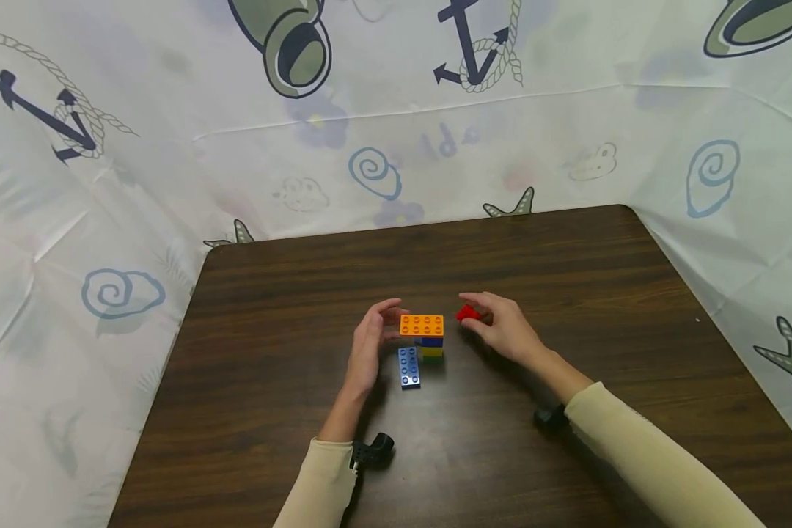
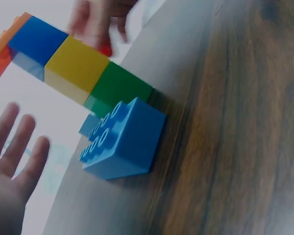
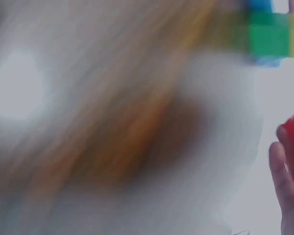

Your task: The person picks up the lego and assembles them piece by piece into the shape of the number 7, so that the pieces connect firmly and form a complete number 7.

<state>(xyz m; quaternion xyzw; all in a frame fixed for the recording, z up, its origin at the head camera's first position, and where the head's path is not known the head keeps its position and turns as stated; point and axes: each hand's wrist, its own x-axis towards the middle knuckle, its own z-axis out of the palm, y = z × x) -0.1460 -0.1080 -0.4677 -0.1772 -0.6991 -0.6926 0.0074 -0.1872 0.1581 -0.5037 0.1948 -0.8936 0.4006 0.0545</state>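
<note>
A tower of toy bricks stands on the table, with a green brick (image 2: 118, 88) at the bottom, then a yellow brick (image 2: 76, 68), a dark blue brick (image 2: 38, 41) and a long orange brick (image 1: 422, 325) on top. The orange brick juts out to the left. In front of the tower a light blue brick (image 1: 408, 368) lies studs up. My left hand (image 1: 369, 345) is beside the tower's left side, fingers loosely extended, with no brick in it. To the right of the tower, my right hand (image 1: 504, 326) pinches a small red brick (image 1: 468, 313) between thumb and fingers.
The dark wooden table (image 1: 270, 381) reaches back to a patterned white cloth (image 1: 237, 176) that hangs behind and at the sides. Each wrist wears a black camera, one on the left (image 1: 373, 450). Motion blurs much of the right wrist view.
</note>
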